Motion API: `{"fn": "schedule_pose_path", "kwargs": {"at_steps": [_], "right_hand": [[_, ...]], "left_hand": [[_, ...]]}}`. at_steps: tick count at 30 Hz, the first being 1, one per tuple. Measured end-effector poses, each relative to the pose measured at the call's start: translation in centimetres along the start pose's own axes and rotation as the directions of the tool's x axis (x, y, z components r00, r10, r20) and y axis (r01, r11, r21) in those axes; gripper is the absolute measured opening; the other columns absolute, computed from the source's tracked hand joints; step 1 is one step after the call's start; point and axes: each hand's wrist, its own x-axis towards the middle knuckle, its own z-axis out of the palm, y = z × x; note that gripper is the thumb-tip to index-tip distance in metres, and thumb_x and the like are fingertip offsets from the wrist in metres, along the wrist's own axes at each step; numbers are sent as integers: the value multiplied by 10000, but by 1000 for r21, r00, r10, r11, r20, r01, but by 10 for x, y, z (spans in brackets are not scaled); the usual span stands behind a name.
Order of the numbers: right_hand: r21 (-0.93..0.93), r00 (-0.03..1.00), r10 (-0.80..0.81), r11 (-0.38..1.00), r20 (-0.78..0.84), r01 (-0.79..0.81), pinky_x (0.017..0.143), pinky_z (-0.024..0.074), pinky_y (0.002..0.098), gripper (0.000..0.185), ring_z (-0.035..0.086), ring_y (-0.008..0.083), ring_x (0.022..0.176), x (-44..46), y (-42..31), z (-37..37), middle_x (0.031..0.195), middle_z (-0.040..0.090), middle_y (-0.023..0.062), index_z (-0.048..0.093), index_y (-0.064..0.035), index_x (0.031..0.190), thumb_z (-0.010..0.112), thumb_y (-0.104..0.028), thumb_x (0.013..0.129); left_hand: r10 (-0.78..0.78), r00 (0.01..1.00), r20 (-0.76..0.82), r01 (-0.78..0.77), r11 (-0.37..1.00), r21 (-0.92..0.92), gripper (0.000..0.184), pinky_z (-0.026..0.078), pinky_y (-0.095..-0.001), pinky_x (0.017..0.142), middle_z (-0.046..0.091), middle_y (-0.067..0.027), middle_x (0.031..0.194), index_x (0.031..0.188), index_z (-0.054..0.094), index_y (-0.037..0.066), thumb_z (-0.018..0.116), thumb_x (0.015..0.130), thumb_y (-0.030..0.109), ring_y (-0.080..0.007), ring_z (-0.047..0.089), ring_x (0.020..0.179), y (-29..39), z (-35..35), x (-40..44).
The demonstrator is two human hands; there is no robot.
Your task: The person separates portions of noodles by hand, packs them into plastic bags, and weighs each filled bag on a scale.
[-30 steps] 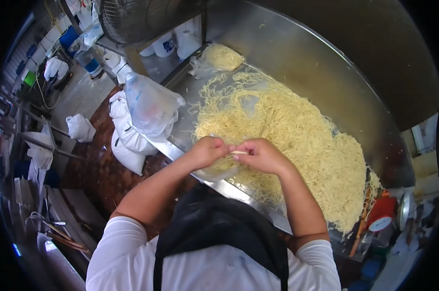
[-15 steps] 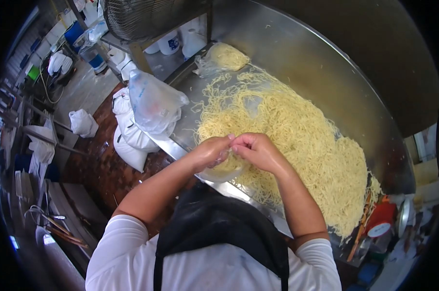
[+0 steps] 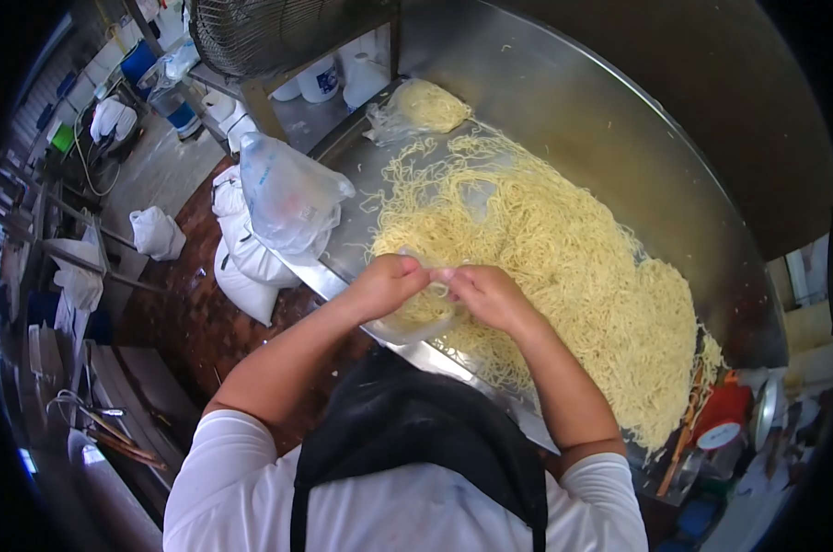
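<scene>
My left hand point(image 3: 389, 285) and my right hand point(image 3: 486, 294) meet at the near edge of the metal table, fingers pinched at the top of a clear plastic bag point(image 3: 414, 329). Noodles show through the bag, which rests by the table's rim below my hands. The fingertips nearly touch, and both hands are closed on the bag's gathered mouth. Behind and to the right of them spreads a large heap of pale yellow noodles point(image 3: 582, 285). A filled bag of noodles point(image 3: 435, 106) lies at the table's far left end.
A bundle of clear plastic bags point(image 3: 292, 195) sits on the table's left edge. White sacks point(image 3: 251, 267) stand on the floor below it. At the right end is a red scale point(image 3: 722, 419) beside a wooden stick point(image 3: 681, 446). A large fan point(image 3: 260, 32) stands at the back left.
Both hands have shifted slightly, with the fingertips drawn a little apart at the bag's mouth. The noodle heap and the other bags look the same.
</scene>
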Motion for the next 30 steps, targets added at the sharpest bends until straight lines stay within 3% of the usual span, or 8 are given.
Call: {"fn": "schedule_pose_path", "kwargs": {"at_steps": [6, 9, 12, 15, 18, 22, 28, 30], "right_hand": [[-24, 952, 140, 988, -271, -152, 617, 462, 395, 418, 588, 345, 639, -1, 23, -7, 657, 609, 147, 637, -8, 770, 519, -381, 915], [-291, 816, -245, 952, -524, 99, 626, 478, 412, 294, 614, 347, 690, -1, 23, -3, 719, 628, 134, 644, -24, 793, 582, -301, 867], [-74, 937, -74, 996, -342, 52, 688, 494, 421, 196, 629, 348, 766, -5, -12, 2, 804, 646, 136, 654, -44, 815, 611, -235, 825], [-40, 993, -87, 996, -80, 84, 754, 496, 421, 214, 631, 345, 821, -2, -50, 27, 860, 657, 150, 665, -44, 828, 590, -244, 833], [-336, 976, -216, 917, 41, 217, 794, 488, 432, 252, 632, 347, 856, 7, -18, 49, 875, 661, 165, 667, -30, 835, 568, -261, 841], [-599, 947, 243, 797, 209, -72, 784, 494, 429, 310, 635, 340, 862, -1, -30, 11, 881, 664, 164, 687, -50, 925, 575, -324, 831], [-188, 981, -109, 979, -160, 79, 768, 507, 421, 332, 643, 337, 831, -25, -78, -14, 880, 663, 148, 663, -57, 1029, 651, -285, 788], [-359, 873, -323, 914, -365, 189, 799, 499, 401, 345, 636, 337, 870, -22, -80, -8, 934, 656, 170, 632, -46, 1082, 663, -213, 781]], "left_hand": [[84, 996, -43, -46, 834, 549, 233, 453, -442, 608, 623, -141, 688, 729, 618, 75, 629, 810, 294, -330, 594, 638, -2, -27, -16], [102, 990, -96, -36, 850, 525, 193, 452, -484, 655, 652, -159, 813, 865, 642, 108, 652, 769, 275, -378, 606, 750, 3, -36, -23], [229, 968, -106, -155, 871, 467, 254, 462, -403, 616, 639, -127, 798, 1031, 631, 108, 633, 784, 169, -272, 620, 697, 11, -35, -26], [193, 975, -112, -199, 979, -52, 307, 408, -249, 571, 551, 23, 682, 1119, 618, 50, 575, 816, 22, -88, 508, 619, 25, -17, -27], [207, 973, -97, -222, 959, -177, 292, 426, -225, 634, 590, 17, 799, 1118, 609, 24, 509, 847, -26, -56, 510, 700, 31, -20, -31], [141, 984, -112, -176, 881, -440, 212, 458, -235, 713, 629, -12, 853, 1086, 610, 8, 496, 908, 28, -73, 554, 771, 25, -8, -29], [199, 968, -155, -248, 863, -441, 173, 452, -239, 781, 631, -15, 906, 1016, 611, -4, 495, 950, 105, -70, 554, 855, 10, -11, -19], [180, 977, -118, -214, 868, -449, 168, 449, -237, 770, 625, -9, 885, 998, 612, -6, 502, 950, 111, -68, 546, 840, 12, -8, -20]]}}
